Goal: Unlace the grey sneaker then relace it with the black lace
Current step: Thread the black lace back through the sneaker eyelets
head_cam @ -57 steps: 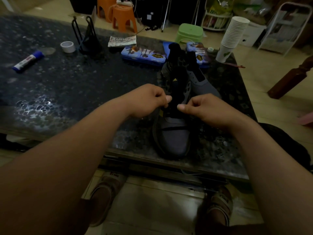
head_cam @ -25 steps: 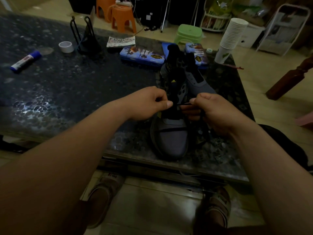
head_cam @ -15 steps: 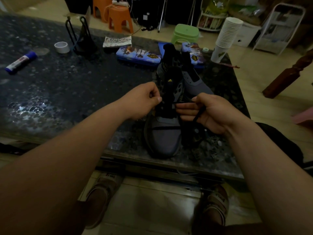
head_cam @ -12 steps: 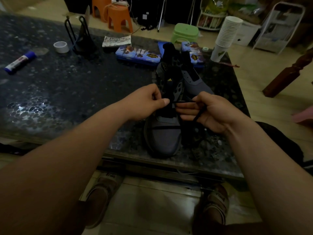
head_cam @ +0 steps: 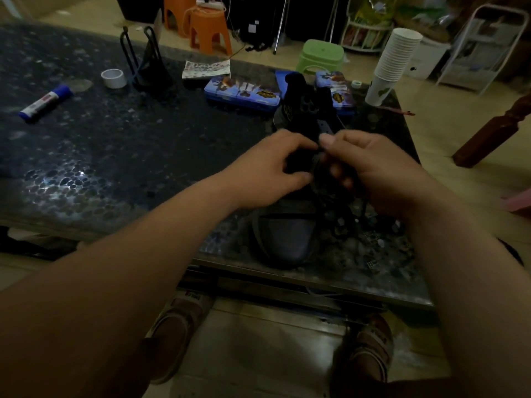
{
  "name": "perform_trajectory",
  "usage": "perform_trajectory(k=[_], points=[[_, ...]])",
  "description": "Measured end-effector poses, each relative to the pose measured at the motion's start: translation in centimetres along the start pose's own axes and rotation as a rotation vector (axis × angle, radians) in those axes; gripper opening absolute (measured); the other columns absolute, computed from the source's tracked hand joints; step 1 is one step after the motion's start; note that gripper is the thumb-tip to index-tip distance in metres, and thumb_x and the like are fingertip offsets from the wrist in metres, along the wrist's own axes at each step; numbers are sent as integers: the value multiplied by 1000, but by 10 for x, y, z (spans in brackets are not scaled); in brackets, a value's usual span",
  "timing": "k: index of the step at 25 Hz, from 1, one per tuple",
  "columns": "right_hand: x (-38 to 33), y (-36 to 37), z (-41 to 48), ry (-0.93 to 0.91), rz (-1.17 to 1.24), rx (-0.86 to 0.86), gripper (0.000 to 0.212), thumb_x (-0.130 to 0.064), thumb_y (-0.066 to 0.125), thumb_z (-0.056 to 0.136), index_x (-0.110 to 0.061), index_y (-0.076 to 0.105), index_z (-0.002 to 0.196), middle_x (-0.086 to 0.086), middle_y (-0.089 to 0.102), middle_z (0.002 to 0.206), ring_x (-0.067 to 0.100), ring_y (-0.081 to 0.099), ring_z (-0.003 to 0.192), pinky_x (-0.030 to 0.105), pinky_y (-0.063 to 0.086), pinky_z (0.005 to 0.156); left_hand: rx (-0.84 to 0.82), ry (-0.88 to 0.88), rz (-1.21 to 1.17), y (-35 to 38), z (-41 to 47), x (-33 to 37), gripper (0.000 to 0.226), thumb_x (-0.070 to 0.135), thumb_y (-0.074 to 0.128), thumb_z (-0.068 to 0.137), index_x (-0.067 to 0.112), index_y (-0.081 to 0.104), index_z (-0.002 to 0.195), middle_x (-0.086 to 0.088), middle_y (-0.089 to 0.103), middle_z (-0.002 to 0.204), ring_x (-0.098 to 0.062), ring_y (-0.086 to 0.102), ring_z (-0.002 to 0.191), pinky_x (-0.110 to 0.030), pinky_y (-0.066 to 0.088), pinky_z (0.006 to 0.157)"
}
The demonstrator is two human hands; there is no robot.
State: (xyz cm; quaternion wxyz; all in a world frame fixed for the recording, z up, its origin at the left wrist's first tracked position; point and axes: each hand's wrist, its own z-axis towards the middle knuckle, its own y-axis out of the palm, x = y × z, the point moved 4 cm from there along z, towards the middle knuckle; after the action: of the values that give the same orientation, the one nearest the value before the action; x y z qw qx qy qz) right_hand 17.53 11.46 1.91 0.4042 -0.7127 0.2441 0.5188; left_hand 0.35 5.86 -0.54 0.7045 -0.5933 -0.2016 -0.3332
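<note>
The left hand (head_cam: 270, 170) and right hand (head_cam: 370, 168) have climbed the grey sneaker (head_cam: 287, 234) and now meet mid-tongue, so the relacing is advancing! Right fingers pinch the black lace (head_cam: 319, 165); left fingers curl close (hold too dark to tell).

Free: bare tabletop (head_cam: 149, 156) on my left, from the grey sneaker (head_cam: 284, 237) out to the glue stick (head_cam: 46, 103). Obstructions: blue tins (head_cam: 242, 93) and stacked paper cups (head_cam: 393, 64) behind the sneaker; loose black lace (head_cam: 342, 225) heaped just right of its toe.
</note>
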Motion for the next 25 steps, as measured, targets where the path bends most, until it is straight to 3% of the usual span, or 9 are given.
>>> perform_trajectory(k=[2,5,8,11,15,17,20,22,25], points=[[-9,8,1,-50,8,-115,26,-36,67,98,-11,69,92,3,49,66,13,39,54,21,31,48,-65,12,-53,3,2,10,18,27,71,94,32,65,110,9,61,100,-6,60,91,-24,49,84],[1,0,5,-10,36,-126,22,-31,73,91,-11,67,95,4,49,69,13,37,56,23,30,50,46,-211,-346,-19,0,-2,17,17,65,98,23,62,83,4,68,75,-5,57,61,-25,46,62],[17,-23,6,72,4,8,19,-32,71,95,-19,66,82,0,52,68,11,38,53,25,30,51,268,-429,-675,-47,-10,-29,21,16,57,99,19,56,79,1,59,65,-11,42,49,-23,34,49],[20,-39,12,15,75,271,22,-29,70,98,-23,66,77,-1,53,65,12,39,52,26,32,50,387,-544,-1059,-52,-15,-41,16,21,53,98,21,52,83,4,51,66,-11,33,49,-26,29,52],[30,-36,21,17,142,423,4,-28,68,99,-25,66,95,2,72,91,11,64,72,32,53,68,569,-672,-1351,-53,-21,-54,18,18,52,96,21,49,78,6,46,65,-9,38,51,-25,32,58],[39,-26,16,108,-84,330,19,-41,71,95,-26,63,104,3,71,107,17,68,94,40,57,83,668,-776,-1421,-53,-26,-71,19,17,52,96,21,48,77,6,44,63,-8,43,49,-23,33,57],[44,1,-1,172,-469,-31,34,-53,74,90,-20,69,96,-4,70,89,12,65,80,31,52,74,810,-928,-1431,-52,-33,-100,18,19,47,101,18,50,84,5,47,63,-9,59,45,-18,41,48],[43,12,-8,139,-470,-151,33,-46,77,89,-15,68,86,-5,63,74,9,56,67,28,45,65,874,-999,-1382,-44,-37,-115,12,17,43,104,14,55,102,-1,57,78,-14,71,53,-21,50,46],[40,8,-8,100,-311,-96,28,-29,72,95,-4,65,88,-2,63,68,16,54,61,27,43,60,889,-1075,-1134,-38,-40,-129,39,22,58,95,12,55,133,-10,62,111,-22,75,85,-32,64,66]])
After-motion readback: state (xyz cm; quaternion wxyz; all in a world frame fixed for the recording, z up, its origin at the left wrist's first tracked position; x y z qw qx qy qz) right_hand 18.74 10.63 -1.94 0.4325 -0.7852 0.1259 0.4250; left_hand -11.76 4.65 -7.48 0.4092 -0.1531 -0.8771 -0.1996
